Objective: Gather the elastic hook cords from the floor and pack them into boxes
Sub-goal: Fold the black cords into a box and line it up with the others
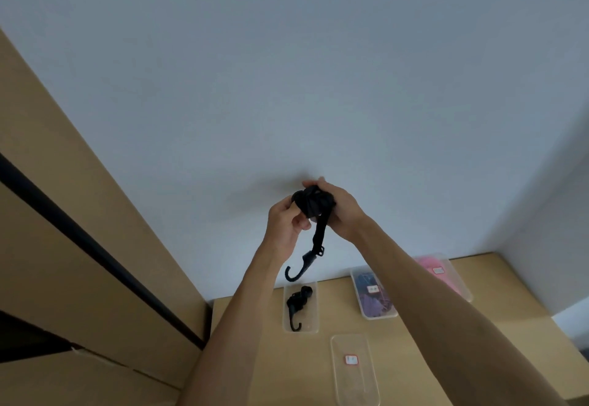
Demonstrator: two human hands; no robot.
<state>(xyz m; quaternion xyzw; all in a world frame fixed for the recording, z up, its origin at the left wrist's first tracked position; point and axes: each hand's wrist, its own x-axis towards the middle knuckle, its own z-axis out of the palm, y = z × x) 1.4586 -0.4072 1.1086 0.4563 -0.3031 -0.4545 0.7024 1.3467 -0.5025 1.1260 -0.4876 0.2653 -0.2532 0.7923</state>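
Both my hands are raised in front of the white wall, holding a black elastic hook cord point(314, 205) bunched into a coil. My left hand point(287, 224) pinches the coil's left side. My right hand point(341, 211) grips it from the right. One end of the cord hangs down between my wrists and ends in a black hook point(298, 270). Below, on the wooden table point(497, 326), an open clear box point(314, 322) holds another coiled black hook cord point(298, 303).
A clear lid with a red label point(353, 370) lies near the table's front. Two further clear boxes stand at the back: one with blue and purple cords point(373, 294), one with pink contents point(443, 275). Tan cabinet panels point(79, 246) rise at the left.
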